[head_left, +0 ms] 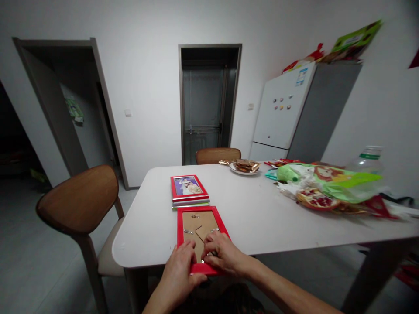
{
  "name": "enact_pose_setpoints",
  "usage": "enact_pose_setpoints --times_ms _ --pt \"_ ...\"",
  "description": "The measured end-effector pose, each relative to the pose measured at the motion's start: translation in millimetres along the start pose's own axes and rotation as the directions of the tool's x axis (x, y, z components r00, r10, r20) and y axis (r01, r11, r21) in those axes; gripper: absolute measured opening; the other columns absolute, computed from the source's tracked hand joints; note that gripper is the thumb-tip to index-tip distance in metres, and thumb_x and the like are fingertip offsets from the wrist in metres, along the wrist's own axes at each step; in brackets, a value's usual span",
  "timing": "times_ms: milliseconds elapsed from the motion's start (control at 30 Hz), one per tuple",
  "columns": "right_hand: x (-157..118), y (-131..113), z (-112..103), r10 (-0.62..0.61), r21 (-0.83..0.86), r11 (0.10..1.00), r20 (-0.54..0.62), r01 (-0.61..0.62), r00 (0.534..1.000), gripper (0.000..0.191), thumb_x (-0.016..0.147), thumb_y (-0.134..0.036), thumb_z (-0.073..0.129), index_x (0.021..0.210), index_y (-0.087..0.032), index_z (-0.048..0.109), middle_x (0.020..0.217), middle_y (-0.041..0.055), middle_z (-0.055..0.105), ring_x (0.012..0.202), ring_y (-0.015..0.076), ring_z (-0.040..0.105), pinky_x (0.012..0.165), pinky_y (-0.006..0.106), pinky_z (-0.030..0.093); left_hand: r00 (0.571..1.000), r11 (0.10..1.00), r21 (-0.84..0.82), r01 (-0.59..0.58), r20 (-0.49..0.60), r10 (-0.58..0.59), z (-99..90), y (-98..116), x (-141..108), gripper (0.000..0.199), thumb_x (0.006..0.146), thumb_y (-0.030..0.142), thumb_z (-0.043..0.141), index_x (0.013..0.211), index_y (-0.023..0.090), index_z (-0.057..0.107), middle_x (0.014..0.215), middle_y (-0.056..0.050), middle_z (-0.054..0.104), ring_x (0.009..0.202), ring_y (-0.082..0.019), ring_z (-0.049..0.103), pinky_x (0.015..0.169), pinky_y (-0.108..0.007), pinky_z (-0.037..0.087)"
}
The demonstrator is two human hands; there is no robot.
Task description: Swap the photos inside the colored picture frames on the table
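Note:
A red picture frame lies face down at the table's near edge, its brown backing board showing. Small metal clips sit along the sides and top of the board, with a slit-like stand cutout in the middle. My left hand grips the frame's lower left corner, thumb along the bottom edge. Curled over the lower part of the backing is my right hand, its fingers pinched near the bottom edge by a small shiny bit; what they hold is hidden. Just beyond lies a stack of frames, topped by a red framed photo.
A white table carries a plate of wrapped snacks. On the right are an opened pomegranate, a green plastic bag and a clear bottle. Wooden chairs stand left and behind. A fridge stands behind.

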State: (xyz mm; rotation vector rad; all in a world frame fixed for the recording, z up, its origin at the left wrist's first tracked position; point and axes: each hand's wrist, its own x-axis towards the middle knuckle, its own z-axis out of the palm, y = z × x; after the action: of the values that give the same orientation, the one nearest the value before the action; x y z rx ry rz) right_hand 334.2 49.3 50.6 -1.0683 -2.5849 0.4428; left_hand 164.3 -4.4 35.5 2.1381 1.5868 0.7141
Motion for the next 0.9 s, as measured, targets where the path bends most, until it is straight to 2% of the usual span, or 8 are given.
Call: enact_pose_setpoints --times_ms 200,333,400,567,733,800,900 --pt "7.6 -4.6 -4.7 0.068 -0.011 0.998 0.057 -0.068 0.996 0.014 0.065 -0.023 0.054 0.072 -0.025 0.066 0.074 0.0011 0.052 0.076 0.0151 0.042 0.069 0.026 0.027 1.000 1.000 -0.009 0.030 -0.006 -0.030 1.1 -2.0 0.8 0.061 0.055 0.031 0.069 0.111 0.016 0.048 0.122 -0.010 0.048 0.114 -0.023 0.040 0.096 -0.036 0.031" --pt "5.2 -6.9 -9.0 0.022 0.004 1.000 0.073 -0.023 0.997 0.016 0.066 -0.020 0.050 0.071 -0.022 0.065 0.075 0.0017 0.053 0.076 0.0148 0.043 0.071 0.026 0.028 1.000 1.000 -0.006 0.009 -0.015 -0.009 0.0 1.2 -0.5 0.050 0.056 0.030 0.068 0.102 0.017 0.054 0.107 -0.008 0.057 0.110 -0.024 0.043 0.093 -0.036 0.033" --pt "2.7 -7.6 -10.7 -0.011 0.000 1.000 0.069 0.011 0.998 0.017 0.066 -0.019 0.049 0.070 -0.022 0.065 0.075 0.0021 0.053 0.075 0.0149 0.043 0.071 0.027 0.029 1.000 1.000 -0.002 0.006 -0.019 -0.006 -0.6 3.7 -1.2 0.051 0.056 0.029 0.067 0.103 0.015 0.053 0.101 -0.008 0.059 0.109 -0.025 0.044 0.092 -0.036 0.034" --pt "2.8 -5.6 -8.6 -0.009 0.044 0.999 0.014 0.008 1.000 0.016 0.064 -0.017 0.049 0.068 -0.020 0.065 0.070 0.0015 0.055 0.073 0.0145 0.046 0.071 0.027 0.033 1.000 1.000 -0.002 -0.006 -0.027 0.006 0.8 1.9 -1.0 0.052 0.057 0.027 0.066 0.105 0.016 0.052 0.102 -0.008 0.058 0.109 -0.026 0.043 0.092 -0.038 0.033" --pt "30.8 3.0 -0.2 0.151 0.286 0.951 -0.110 -0.114 0.982 0.024 0.071 -0.018 0.043 0.087 -0.016 0.062 0.080 0.0031 0.060 0.070 0.0120 0.051 0.064 0.022 0.038 0.998 0.999 -0.032 -0.032 -0.053 0.030 3.4 -2.3 -1.9 0.055 0.058 0.026 0.066 0.110 0.018 0.048 0.097 -0.006 0.058 0.103 -0.025 0.046 0.089 -0.039 0.035" --pt "49.2 5.5 4.0 0.192 0.251 0.957 -0.170 -0.146 0.967 0.027 0.074 -0.019 0.043 0.094 -0.015 0.060 0.087 0.0057 0.060 0.076 0.0135 0.052 0.067 0.023 0.038 0.997 0.999 -0.026 -0.046 -0.069 0.044 3.5 -1.1 -3.0 0.054 0.059 0.026 0.066 0.109 0.018 0.048 0.089 -0.004 0.059 0.096 -0.024 0.049 0.085 -0.038 0.037" --pt "75.6 5.5 11.9 0.187 0.027 0.982 -0.198 -0.186 0.962 0.028 0.075 -0.024 0.045 0.097 -0.014 0.060 0.092 0.0096 0.059 0.082 0.0171 0.051 0.072 0.027 0.036 0.996 0.999 -0.023 -0.040 -0.077 0.038 3.1 0.9 -4.5 0.053 0.058 0.024 0.066 0.107 0.017 0.050 0.082 -0.003 0.058 0.084 -0.021 0.051 0.079 -0.035 0.040"
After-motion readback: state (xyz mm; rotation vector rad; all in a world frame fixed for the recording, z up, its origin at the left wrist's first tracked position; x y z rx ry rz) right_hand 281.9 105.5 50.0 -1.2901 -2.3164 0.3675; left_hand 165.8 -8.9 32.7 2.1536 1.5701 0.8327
